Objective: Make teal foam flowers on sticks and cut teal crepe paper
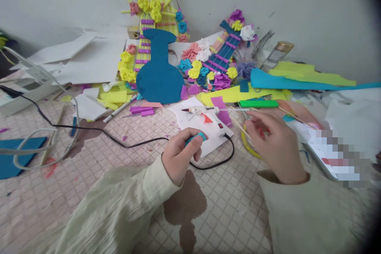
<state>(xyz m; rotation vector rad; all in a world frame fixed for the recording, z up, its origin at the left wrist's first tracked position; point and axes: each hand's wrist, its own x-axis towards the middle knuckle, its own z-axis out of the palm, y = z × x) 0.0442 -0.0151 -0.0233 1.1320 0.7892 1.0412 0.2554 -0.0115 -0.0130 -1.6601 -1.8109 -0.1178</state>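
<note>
My left hand (183, 149) is closed around a small blue rolled piece of paper (202, 136), whose end shows past my thumb. My right hand (272, 141) is on the right with bent fingers, by the tail of the glue stick in a white glue gun (205, 110). Red scissor handles (263, 132) show between its fingers; whether the hand grips them is hidden. The glue gun lies on a white paper sheet (184, 121), nozzle pointing left. Behind it, a blue guitar-shaped cutout (160, 73) leans against a decorated paper guitar (144, 47).
The gun's black cord (127, 146) runs left across the tiled-pattern table. Another flowered guitar (222, 53) leans at the back. A green cutter (262, 104), a yellow tape ring (248, 147) and a phone (324, 154) lie right. A power strip (26, 97) sits left.
</note>
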